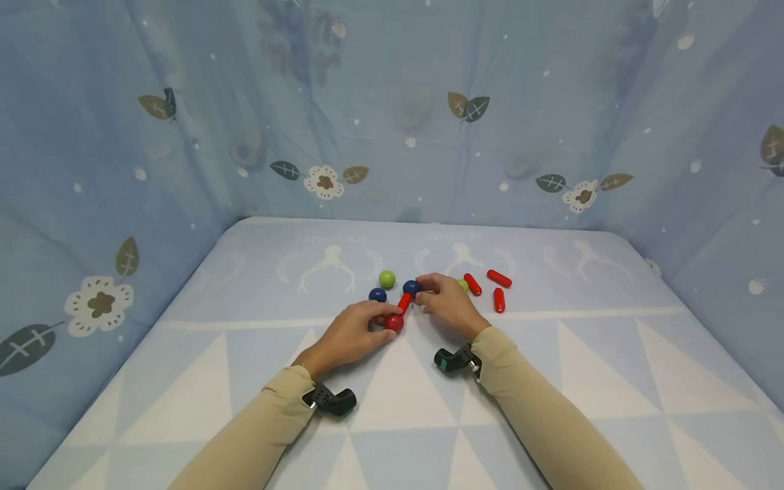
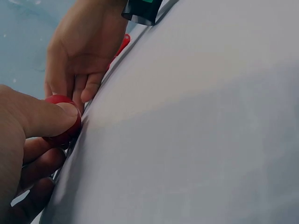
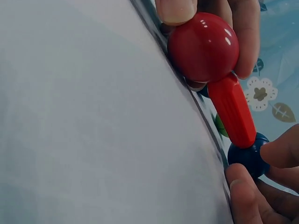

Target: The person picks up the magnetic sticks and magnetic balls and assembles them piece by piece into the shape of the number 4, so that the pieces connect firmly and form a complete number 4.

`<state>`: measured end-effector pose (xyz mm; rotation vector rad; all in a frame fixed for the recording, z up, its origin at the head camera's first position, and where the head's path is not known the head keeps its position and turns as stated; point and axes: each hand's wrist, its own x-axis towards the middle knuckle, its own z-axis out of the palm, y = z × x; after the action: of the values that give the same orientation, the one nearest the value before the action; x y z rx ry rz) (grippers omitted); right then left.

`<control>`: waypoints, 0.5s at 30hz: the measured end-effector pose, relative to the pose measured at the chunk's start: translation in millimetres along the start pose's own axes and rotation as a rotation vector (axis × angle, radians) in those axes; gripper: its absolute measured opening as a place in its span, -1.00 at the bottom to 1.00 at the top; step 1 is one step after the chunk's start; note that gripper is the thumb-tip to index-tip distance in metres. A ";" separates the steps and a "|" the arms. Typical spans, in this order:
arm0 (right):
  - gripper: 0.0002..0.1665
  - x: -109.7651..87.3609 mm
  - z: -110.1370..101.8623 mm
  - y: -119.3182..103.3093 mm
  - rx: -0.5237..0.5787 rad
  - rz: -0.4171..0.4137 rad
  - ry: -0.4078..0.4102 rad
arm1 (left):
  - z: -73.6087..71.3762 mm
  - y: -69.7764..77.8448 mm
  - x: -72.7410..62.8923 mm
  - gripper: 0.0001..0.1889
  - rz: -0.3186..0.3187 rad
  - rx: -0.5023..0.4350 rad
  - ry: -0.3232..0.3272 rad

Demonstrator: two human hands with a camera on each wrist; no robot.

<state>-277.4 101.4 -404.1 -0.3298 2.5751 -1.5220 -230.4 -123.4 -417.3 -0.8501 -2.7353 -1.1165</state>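
A red ball (image 3: 203, 49), a red rod (image 3: 232, 112) and a blue ball (image 3: 247, 156) stand end to end in one line, the rod between the two balls. My left hand (image 1: 352, 333) grips the red ball between thumb and fingers; the left wrist view shows the thumb across the red ball (image 2: 60, 128). At the far end, my right hand (image 1: 450, 303) pinches the blue ball (image 1: 412, 288) between thumb and fingers. In the left wrist view the right hand (image 2: 88, 51) is seen beyond the red ball, and the blue ball is hidden there.
A second blue ball (image 1: 377, 295) and a green ball (image 1: 386, 279) lie just beyond my left hand. Behind my right hand is another green ball (image 1: 462, 284), partly hidden. Three loose red rods (image 1: 499, 299) lie to its right. A patterned cloth (image 1: 392, 136) hangs behind the table.
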 end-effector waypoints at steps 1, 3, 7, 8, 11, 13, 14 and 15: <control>-0.48 -0.6 0.2 -0.2 -0.003 0.003 -0.001 | 0.3 1.0 0.2 -0.56 -0.002 0.006 -0.002; -0.45 -1.9 0.5 -0.5 -0.022 -0.004 0.000 | 1.0 2.4 0.4 -0.56 0.006 0.023 -0.004; -0.43 -3.8 2.4 -1.9 -0.046 -0.007 0.008 | 1.8 3.4 -1.0 -0.56 0.014 0.050 -0.004; -0.43 -4.1 3.2 -2.0 -0.047 -0.007 0.008 | 1.8 3.5 -1.8 -0.56 0.014 0.051 -0.003; -0.42 -4.7 3.9 -2.7 -0.040 0.009 0.003 | 1.8 3.1 -2.7 -0.56 0.021 0.038 0.000; -0.40 -5.6 3.0 -3.5 -0.030 0.021 -0.003 | 2.4 2.4 -1.9 -0.55 0.035 0.034 0.003; -0.40 -6.2 2.0 -4.2 -0.021 0.024 -0.009 | 2.6 2.2 -1.1 -0.55 0.042 0.034 0.005; -0.39 -6.8 0.8 -4.6 -0.016 0.025 -0.015 | 2.8 1.8 -0.2 -0.55 0.051 0.033 0.009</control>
<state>-270.2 100.3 -400.4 -0.3080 2.5713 -1.4861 -228.9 -120.6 -418.2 -0.9030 -2.7008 -1.0607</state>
